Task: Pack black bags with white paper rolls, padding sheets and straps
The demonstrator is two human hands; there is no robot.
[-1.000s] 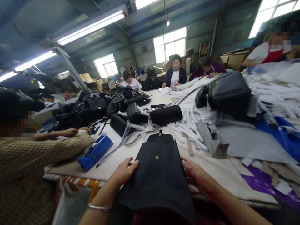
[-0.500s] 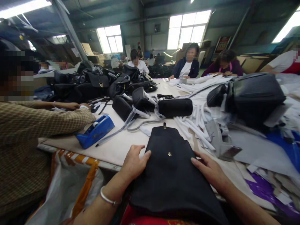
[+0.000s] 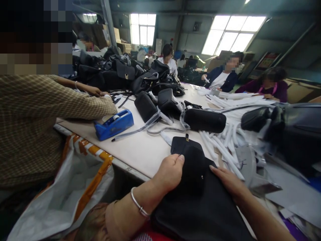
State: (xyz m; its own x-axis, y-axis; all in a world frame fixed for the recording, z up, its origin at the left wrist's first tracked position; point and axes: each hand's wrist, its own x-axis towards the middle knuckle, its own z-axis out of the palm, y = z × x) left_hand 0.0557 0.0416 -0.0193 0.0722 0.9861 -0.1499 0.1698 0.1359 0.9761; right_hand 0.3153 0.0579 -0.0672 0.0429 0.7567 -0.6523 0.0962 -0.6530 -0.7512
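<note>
Bag [image 3: 200, 201] btwn both hands [image 3: 172, 172].

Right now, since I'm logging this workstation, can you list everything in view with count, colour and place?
Bag: one, black, front, between the hands
Smaller bags: three, black, mid-table
Bag pile: uncountable, black, table's far left
Large bag: one or two (blurred), black, right
Tape dispenser: one, blue, left
Metal holder: one, grey, right
Tubes: many, white, right half
Sheet: one, grey, lower right
Sack: one, white with orange tape, lower left
Table: one, pale, centre
Windows: two, bright white, back wall
Other people: at least five, left and behind
Bangle: one, silver, left wrist
Left hand: one, pinching the bag's left side
Right hand: one, on its right edge
</note>
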